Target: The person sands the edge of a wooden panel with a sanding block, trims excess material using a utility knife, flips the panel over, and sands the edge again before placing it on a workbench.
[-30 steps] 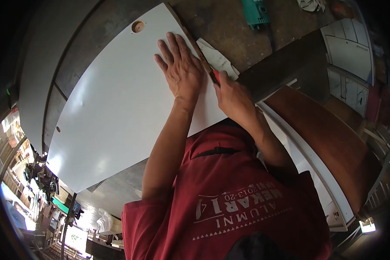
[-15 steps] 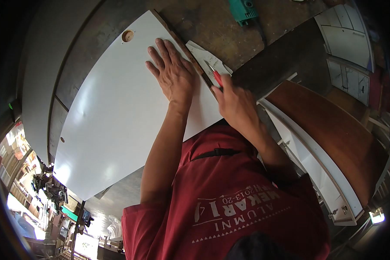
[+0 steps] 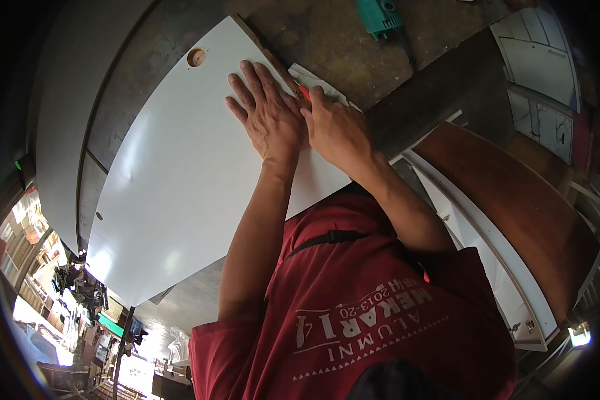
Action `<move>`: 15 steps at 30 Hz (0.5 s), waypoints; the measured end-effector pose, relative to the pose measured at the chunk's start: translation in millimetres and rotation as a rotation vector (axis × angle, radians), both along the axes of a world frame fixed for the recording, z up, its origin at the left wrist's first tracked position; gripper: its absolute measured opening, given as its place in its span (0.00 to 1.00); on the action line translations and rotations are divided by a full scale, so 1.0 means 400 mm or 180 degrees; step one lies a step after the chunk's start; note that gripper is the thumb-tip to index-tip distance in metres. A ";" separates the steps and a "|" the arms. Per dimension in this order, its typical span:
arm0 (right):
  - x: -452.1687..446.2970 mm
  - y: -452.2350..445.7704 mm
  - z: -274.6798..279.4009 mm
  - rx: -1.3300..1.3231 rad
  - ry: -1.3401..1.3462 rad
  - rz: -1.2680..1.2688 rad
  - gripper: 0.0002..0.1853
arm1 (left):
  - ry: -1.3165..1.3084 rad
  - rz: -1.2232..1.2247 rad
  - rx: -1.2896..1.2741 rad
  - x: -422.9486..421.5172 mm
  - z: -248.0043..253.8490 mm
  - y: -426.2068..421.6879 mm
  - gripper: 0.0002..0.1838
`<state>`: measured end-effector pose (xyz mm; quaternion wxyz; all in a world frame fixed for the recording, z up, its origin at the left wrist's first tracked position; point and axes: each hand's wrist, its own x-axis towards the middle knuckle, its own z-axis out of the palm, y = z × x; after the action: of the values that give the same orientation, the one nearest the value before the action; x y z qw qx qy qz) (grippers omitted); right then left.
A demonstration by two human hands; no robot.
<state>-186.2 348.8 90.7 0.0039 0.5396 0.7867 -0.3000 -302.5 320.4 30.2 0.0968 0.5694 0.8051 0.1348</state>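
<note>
A white cabinet door panel (image 3: 160,153) with a round hinge hole (image 3: 197,58) near its far end lies in front of me. My left hand (image 3: 270,123) rests flat on the panel, fingers stretched, close to its brown right edge (image 3: 260,41). Just to the right, my right hand (image 3: 340,130) is closed around a red-handled cutter knife (image 3: 305,93) at that edge. The knife's blade and most of its handle are hidden by my hand. A pale scrap sheet (image 3: 307,72) lies beside the edge, partly covered by my right hand.
A green power tool (image 3: 379,19) with a dark cord lies on the worn work surface (image 3: 313,33) at the top. At right stands a cabinet with a brown panel (image 3: 513,213). Another large grey panel (image 3: 67,100) lies along the left.
My right hand has moved up and left along the panel's edge with the knife, and now sits close against my left hand. My left hand stays flat in about the same place.
</note>
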 end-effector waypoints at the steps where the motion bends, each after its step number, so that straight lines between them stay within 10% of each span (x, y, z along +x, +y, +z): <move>1: 0.003 -0.003 0.004 -0.0072 0.0005 0.0017 0.14 | -0.0013 -0.0021 -0.0001 0.001 0.004 -0.002 0.37; 15: 0.078 -0.107 0.024 -0.0462 -0.0244 -0.0059 0.13 | 0.0159 -0.0028 0.0070 0.003 -0.013 -0.003 0.34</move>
<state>-155.0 306.0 100.5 0.0704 0.5562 0.7571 -0.3354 -301.4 319.4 25.1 0.0710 0.5771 0.8033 0.1289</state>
